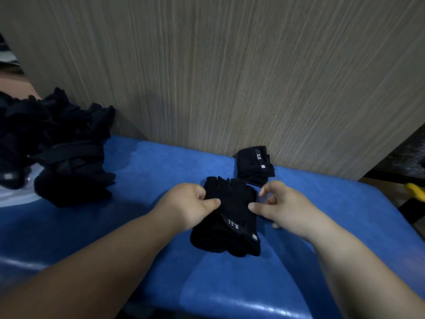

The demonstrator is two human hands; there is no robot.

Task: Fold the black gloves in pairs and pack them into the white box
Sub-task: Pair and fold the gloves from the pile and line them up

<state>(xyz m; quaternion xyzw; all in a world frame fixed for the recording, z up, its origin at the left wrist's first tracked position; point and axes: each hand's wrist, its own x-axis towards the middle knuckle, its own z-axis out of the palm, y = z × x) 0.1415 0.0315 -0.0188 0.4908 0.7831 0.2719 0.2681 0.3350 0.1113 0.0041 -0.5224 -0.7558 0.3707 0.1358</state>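
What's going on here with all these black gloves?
A person is folding black fingerless gloves on a blue padded bench. The left hand pinches one edge of the glove pair being folded. The right hand has its thumb on the other edge; whether it grips is unclear. One folded pair lies by the wooden panel, and a pile of loose gloves sits at the left.

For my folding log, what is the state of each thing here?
Middle gloves: flat on the blue pad, not compact yet.
Left hand: grips their edge.
Right hand: thumb on them, grip unclear.
Far pair: folded, by the wall.
Glove pile: loose, unfolded.
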